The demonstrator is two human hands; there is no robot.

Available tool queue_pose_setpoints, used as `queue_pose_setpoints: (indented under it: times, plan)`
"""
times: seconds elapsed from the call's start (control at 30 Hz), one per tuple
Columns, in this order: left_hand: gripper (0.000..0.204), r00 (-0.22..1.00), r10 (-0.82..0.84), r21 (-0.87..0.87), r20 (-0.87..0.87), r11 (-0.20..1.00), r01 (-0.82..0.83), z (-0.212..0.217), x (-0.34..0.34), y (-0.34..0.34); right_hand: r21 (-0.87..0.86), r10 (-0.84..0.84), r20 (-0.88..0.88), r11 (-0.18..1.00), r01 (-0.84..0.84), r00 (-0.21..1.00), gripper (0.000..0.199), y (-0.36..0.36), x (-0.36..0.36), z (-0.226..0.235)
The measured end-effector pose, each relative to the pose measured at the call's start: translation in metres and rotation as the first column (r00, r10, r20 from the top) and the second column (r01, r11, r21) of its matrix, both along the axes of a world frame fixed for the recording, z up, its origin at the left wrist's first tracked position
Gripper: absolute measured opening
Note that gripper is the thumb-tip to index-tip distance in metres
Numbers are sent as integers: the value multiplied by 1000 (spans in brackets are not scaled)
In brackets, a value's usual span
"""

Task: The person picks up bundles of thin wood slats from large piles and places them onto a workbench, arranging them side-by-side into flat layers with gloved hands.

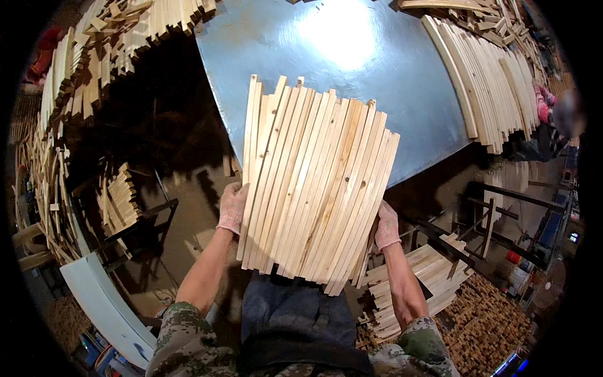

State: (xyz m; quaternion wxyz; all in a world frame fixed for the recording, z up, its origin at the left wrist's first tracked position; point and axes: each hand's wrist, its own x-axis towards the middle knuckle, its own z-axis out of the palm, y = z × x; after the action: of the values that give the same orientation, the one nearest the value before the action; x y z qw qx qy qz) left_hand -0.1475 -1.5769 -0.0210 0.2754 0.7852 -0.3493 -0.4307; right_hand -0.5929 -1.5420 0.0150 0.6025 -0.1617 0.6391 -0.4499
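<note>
A wide bundle of pale wooden strips (314, 185), lying side by side with uneven ends, is held between my two gloved hands. My left hand (233, 206) presses on the bundle's left side, its fingers closed against the outer strip. On the right side my right hand (387, 226) grips the lower part, with most of its fingers hidden behind the wood. The bundle's far end overlaps the smooth blue-grey tabletop (282, 56), while its near end hangs over the table's edge in front of my body. Several strips show small dark knots.
Rows of longer strips (480, 81) lie along the table's right side, close to another person (549, 110). Stacked wood (135, 34) stands at the far left. Dark metal frames (490, 220), a pale board pile (418, 283) and many small blocks (487, 314) are at the right.
</note>
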Motion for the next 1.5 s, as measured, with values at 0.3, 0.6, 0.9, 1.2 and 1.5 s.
queue_pose_setpoints:
  times: [0.3,0.6,0.9,1.2,1.5]
  plan:
    - [36,712,-29,-88,-702,995,-47,-53,0,16,29,64,72,997,-66,995,57,-5,6,-9]
    - [24,681,87,24,-727,995,-102,-53,16,90,81,122,47,989,-125,991,56,23,18,-19]
    - [46,805,66,-59,-589,990,-124,-38,5,130,57,129,142,989,-139,981,52,36,12,-14]
    - [48,636,354,94,-686,910,-404,47,17,149,-205,342,126,927,-313,931,54,8,46,14]
    - [53,533,333,-57,-778,807,-587,163,97,253,-308,707,70,686,-659,703,50,-48,157,116]
